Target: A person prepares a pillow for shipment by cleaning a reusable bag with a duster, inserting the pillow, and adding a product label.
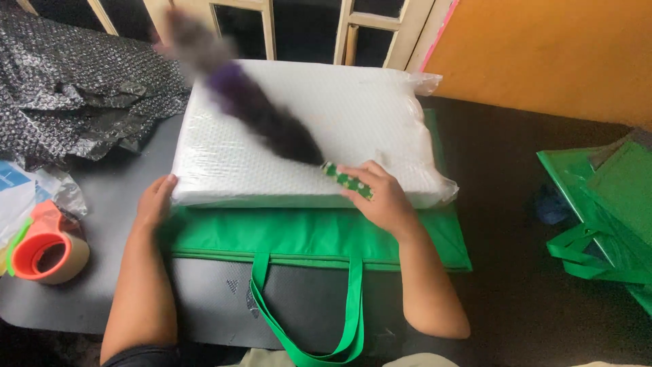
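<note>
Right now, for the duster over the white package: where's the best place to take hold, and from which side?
Take the feather duster by its green patterned handle, coming from the near right, where the right hand already has its grip. The handle is the only slim, rigid part; the dark, purple-tinged plume is soft and blurred, sweeping over the bubble-wrapped package. The left hand rests at the package's near-left corner.

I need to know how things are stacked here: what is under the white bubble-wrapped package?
A flat green bag lies under the white bubble-wrapped package, on the dark table. Only the bag's near part and handles show; the rest is covered.
</note>
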